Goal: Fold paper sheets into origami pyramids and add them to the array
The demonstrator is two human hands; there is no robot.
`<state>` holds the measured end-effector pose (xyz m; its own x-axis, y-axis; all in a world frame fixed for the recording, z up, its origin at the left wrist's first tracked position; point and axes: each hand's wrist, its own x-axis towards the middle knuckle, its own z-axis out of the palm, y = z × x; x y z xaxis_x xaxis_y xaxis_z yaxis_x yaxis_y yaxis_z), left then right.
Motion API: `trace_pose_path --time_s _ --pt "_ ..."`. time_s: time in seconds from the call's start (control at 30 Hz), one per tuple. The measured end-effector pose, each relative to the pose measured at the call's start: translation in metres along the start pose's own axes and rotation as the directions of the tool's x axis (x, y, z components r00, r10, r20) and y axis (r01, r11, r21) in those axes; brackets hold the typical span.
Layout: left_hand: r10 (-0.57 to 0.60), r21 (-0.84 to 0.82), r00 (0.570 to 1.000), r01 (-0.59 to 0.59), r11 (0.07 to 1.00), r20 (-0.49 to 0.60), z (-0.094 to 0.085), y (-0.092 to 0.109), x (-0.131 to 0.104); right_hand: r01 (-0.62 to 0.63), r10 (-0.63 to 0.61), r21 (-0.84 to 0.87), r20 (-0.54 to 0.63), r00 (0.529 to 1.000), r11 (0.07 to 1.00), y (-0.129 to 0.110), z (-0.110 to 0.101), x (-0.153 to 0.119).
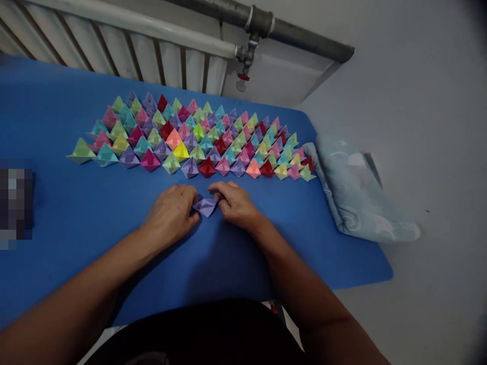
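A small purple folded paper boat (206,207) is held between my two hands, just above or on the blue table. My left hand (173,210) pinches its left end between thumb and fingers. At the right end, the thumb and forefinger of my right hand (235,203) close on the other tip. Beyond my hands stand several rows of paper boats (190,167) in green, blue, pink, red, yellow, orange and purple, packed closely together. The nearest row lies a short way past my fingertips.
The blue table (95,274) runs back to a white radiator (144,61) and a grey pipe (312,38) with a red-handled valve (243,77). A folded pale blue patterned cloth (357,197) lies at the right edge. A blurred-out object (15,205) sits at the far left.
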<state>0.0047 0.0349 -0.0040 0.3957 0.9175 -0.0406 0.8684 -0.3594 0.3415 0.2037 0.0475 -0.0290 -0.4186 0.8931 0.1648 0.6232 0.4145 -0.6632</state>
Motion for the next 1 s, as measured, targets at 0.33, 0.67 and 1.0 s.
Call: trace_pose_path --time_s 0.33,0.67,1.0 --pt "-0.084 -0.112 0.993 0.093 0.989 0.079 -0.002 -0.017 0.012 -0.07 0.072 -0.017 0.094 0.993 0.997 -0.01 -0.001 -0.006" --pt "-0.061 -0.429 0.964 0.171 0.887 0.258 -0.016 -0.019 0.009 -0.115 0.12 0.123 -0.034 0.992 0.986 -0.014 0.005 -0.005" --pt "-0.011 -0.171 0.989 0.036 0.985 0.145 0.0 -0.005 0.003 -0.082 0.092 -0.131 0.076 0.993 0.988 -0.026 0.01 0.001"
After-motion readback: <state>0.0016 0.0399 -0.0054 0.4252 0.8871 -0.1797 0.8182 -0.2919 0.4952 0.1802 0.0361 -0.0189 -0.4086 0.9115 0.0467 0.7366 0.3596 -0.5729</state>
